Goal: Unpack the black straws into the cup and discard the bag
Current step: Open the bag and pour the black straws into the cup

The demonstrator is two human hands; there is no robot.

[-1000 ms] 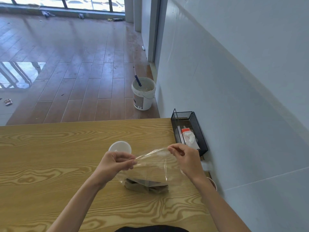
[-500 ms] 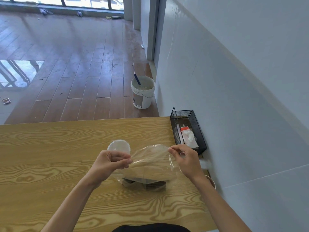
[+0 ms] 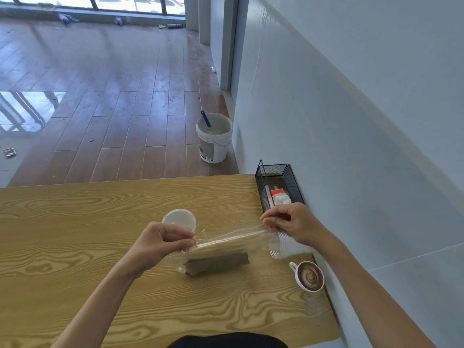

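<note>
Now both hands, left hand [image 3: 160,241] and right hand [image 3: 292,222], pinch the bag [image 3: 226,243] taut between their fingers

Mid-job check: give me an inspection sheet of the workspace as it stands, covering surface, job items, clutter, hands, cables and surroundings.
Surface: wooden table, set against the wall.
Job's things: clear bag stretched between both hands; black straws inside it, resting on the table; clear cup on its side under the right hand; round lid flat on the table.
Clutter: mug of coffee by the wall; black mesh tray holding small items.
Hands: left hand and right hand each pinch one end of the bag.
Cables: nothing seen.
Surroundings: wooden floor, white bucket beside the wall, scattered debris.
</note>
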